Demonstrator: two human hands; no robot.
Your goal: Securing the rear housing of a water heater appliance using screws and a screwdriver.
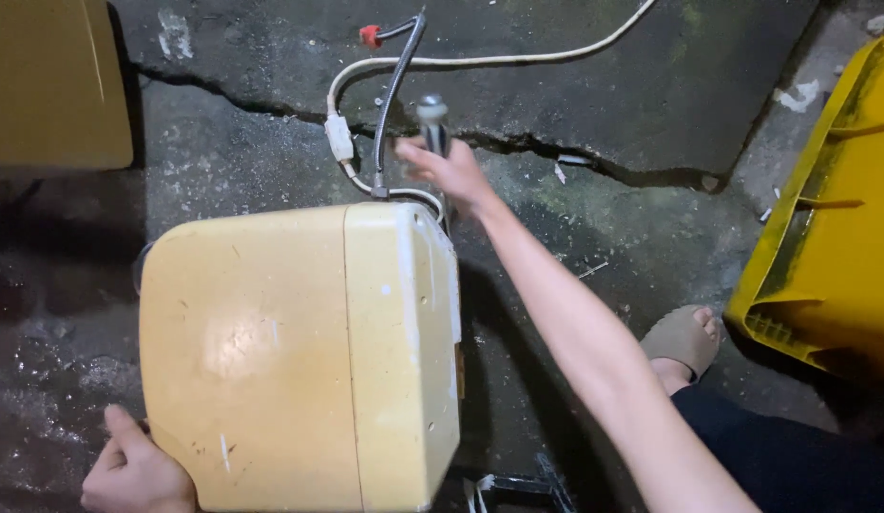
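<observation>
A yellowed, boxy water heater casing (299, 351) lies on the cracked concrete floor. My left hand (136, 470) grips its near left corner, thumb up along the edge. My right hand (451, 169) reaches past the casing's far right corner and is closed on a grey metal hose end (432, 114). A dark braided hose (394, 85) with a red cap (370, 36) and a white power cable (480, 61) with an inline plug block (339, 139) run out from the casing's far end.
A yellow plastic bin (832, 228) stands at the right. Another yellowed box (52, 85) sits at the far left. My sandalled foot (684, 337) rests on the floor by the bin. A long crack (594, 161) crosses the concrete.
</observation>
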